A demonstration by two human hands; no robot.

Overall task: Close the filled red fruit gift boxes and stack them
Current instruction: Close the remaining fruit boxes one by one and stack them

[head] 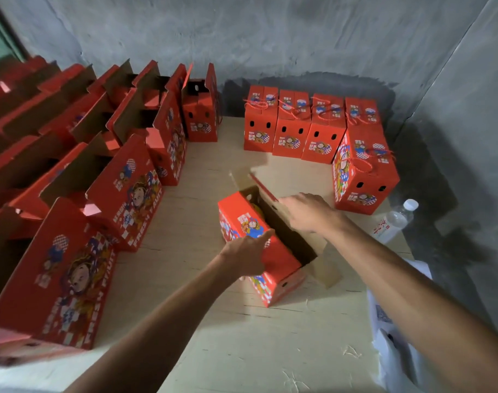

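Observation:
A red fruit gift box (242, 219) stands in the middle of the pale floor with its top partly open; yellow fruit shows inside. My left hand (246, 255) presses flat on the box's near red top flap, fingers pointing forward. My right hand (310, 212) rests palm down on the brown inner side of the far flap, fingers spread. A row of several closed red boxes (287, 129) with rope handles lines the back wall. One more closed box (364, 168) stands in front of that row at the right.
Many open red boxes (122, 188) with raised flaps fill the left side in rows. A plastic water bottle (395, 222) lies at the right by the grey wall. White plastic bags (389, 330) lie at the lower right. Bare floor lies around the middle box.

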